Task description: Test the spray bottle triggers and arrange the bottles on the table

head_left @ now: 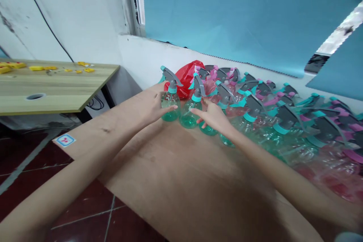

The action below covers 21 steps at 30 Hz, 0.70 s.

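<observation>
Two clear green spray bottles stand upright side by side at the far end of the brown table. My left hand (pixel 155 107) is around the left spray bottle (pixel 170 116), thumb across its front and fingers at its left side, partly hidden. My right hand (pixel 211 115) is at the second spray bottle (pixel 187 121), thumb over its front and fingers curled at its right side. Both have grey trigger heads with turquoise collars. Just right of my right hand stands another green spray bottle (pixel 208 130), partly covered by the hand.
Several green and pink spray bottles (pixel 280 136) crowd the right side along the wall. Behind the held bottles lies a red plastic bag (pixel 188 73). The brown table (pixel 170 174) carries a sticker (pixel 65 140) at its left corner. A wooden desk (pixel 62 90) with yellow items stands left.
</observation>
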Each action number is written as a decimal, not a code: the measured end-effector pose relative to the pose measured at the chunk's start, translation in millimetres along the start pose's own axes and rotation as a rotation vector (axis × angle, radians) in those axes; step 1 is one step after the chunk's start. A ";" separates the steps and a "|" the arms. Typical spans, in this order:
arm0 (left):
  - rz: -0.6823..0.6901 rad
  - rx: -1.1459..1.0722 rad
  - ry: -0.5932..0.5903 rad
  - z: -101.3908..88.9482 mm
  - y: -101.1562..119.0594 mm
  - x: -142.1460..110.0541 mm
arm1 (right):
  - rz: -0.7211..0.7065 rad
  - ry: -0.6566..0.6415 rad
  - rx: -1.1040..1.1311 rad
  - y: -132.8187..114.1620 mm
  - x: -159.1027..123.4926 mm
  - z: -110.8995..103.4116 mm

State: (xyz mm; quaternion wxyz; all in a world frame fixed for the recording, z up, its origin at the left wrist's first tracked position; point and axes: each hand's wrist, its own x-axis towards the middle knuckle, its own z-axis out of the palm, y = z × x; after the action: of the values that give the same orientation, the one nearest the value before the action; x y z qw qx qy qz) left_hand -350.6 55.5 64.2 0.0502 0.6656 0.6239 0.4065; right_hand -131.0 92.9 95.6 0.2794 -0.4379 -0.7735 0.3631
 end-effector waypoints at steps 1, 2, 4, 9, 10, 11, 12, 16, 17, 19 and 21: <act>0.004 -0.004 -0.010 -0.3 0.9 -0.3 | -0.002 -0.003 -0.003 -0.1 0.8 1.7; 0.008 -0.006 -0.019 -0.6 1.2 -0.9 | -0.001 -0.004 -0.008 -0.3 1.5 3.4; 0.014 -0.003 -0.026 -0.6 0.0 -2.4 | 0.006 -0.007 -0.020 -0.2 2.7 6.6; 0.001 0.025 -0.007 1.7 -7.5 -6.2 | 0.007 -0.011 -0.037 1.7 4.9 12.2; -0.004 0.033 0.004 1.4 -7.6 -7.8 | 0.004 -0.013 -0.042 2.0 4.6 12.5; -0.010 0.043 0.019 0.5 -6.6 -10.3 | 0.001 -0.017 -0.048 2.2 3.8 12.6; -0.015 0.052 0.039 -1.1 -4.2 -14.0 | -0.002 -0.020 -0.055 2.3 2.5 12.5; -0.036 0.066 0.152 -12.4 20.3 -46.0 | -0.019 -0.032 -0.109 2.7 -6.7 11.6; -0.006 0.046 0.194 -15.3 29.1 -58.1 | -0.028 -0.030 -0.130 2.8 -10.0 11.2; 0.037 0.042 0.172 -18.7 46.8 -83.9 | -0.062 -0.018 -0.178 3.0 -18.5 9.5; 0.001 0.071 0.109 -17.1 61.2 -107.0 | -0.111 -0.003 -0.224 3.9 -30.1 5.4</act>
State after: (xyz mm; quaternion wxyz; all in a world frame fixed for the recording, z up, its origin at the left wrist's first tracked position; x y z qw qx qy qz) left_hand -300.9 -58.5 59.5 -0.0077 0.6443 0.6391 0.4200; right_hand -119.4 66.0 85.9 0.2473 -0.4222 -0.8327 0.2591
